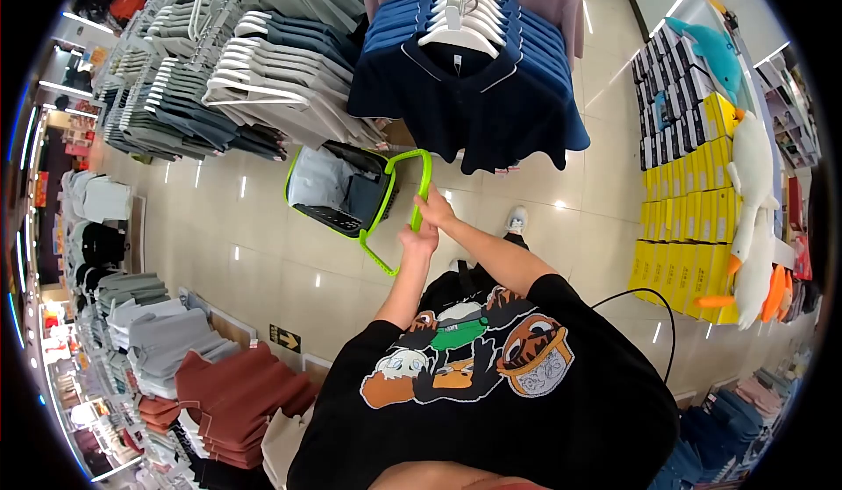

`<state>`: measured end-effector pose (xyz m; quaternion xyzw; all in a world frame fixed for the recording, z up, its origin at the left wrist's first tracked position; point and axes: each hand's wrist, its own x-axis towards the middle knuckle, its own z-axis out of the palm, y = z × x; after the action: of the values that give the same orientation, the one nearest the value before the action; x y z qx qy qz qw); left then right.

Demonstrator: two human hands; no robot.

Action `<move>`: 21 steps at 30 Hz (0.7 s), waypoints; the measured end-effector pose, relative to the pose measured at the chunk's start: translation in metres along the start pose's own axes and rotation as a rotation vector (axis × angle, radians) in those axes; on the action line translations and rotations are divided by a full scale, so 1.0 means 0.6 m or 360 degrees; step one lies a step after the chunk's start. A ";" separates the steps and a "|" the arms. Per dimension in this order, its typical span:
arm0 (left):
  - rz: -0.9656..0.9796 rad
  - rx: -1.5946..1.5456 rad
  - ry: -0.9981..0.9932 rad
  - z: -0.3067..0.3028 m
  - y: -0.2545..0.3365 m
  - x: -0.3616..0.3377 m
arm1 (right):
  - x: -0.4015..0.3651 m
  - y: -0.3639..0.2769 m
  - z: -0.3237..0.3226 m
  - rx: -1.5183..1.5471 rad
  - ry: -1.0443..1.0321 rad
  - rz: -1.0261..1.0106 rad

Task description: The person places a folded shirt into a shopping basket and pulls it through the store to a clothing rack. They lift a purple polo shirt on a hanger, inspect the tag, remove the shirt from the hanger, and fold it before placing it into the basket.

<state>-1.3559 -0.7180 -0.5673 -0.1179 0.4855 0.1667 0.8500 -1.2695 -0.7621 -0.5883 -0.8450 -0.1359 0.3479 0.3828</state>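
Note:
A black shopping basket (338, 219) with a bright green rim stands ahead of me, left of centre. Its green handle (426, 173) reaches out toward me. My left hand (419, 238) is closed around the handle's bar, and my right hand (436, 209) grips the same bar just beyond it. Inside the basket lie pale, light-grey cloth (317, 179) and a darker grey folded piece (363, 197). The fingers of both hands are partly hidden.
Navy polo shirts (456, 78) hang on a rack straight ahead, with grey shirts (263, 82) to their left. Yellow boxes (684, 209) and plush toys (752, 192) stand at right. Rust-red shirts (232, 394) hang at lower left. Shiny tiled floor (263, 262) runs between.

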 end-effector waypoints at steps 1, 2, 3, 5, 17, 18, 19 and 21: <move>-0.0005 -0.0002 -0.0002 -0.002 -0.003 0.000 | 0.012 0.009 -0.006 -0.0036 -0.0002 0.0011; -0.0053 0.0032 -0.0014 -0.005 -0.003 -0.001 | 0.020 0.018 -0.010 -0.0065 -0.0040 0.0024; -0.0102 0.0069 -0.0028 -0.008 -0.001 0.002 | 0.021 0.017 -0.015 -0.0067 -0.0031 0.0027; -0.0149 0.0088 -0.0021 -0.017 0.018 0.003 | 0.014 0.022 -0.025 0.0004 -0.0171 -0.0018; -0.0204 0.0067 0.0160 -0.076 0.052 0.069 | -0.073 -0.021 -0.212 0.0681 -0.0467 0.0035; -0.0123 0.0111 0.0240 -0.071 0.050 0.077 | -0.076 -0.033 -0.238 0.0717 -0.0434 -0.0087; -0.0124 0.0118 0.0236 -0.063 0.051 0.085 | -0.080 -0.051 -0.269 0.0749 -0.0399 -0.0213; -0.0155 0.0145 0.0339 -0.043 0.057 0.101 | -0.096 -0.103 -0.340 0.0813 -0.0335 -0.0386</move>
<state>-1.3612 -0.6860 -0.6342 -0.1196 0.5739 0.0894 0.8052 -1.1673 -0.8618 -0.4196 -0.6583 -0.1828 0.4081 0.6055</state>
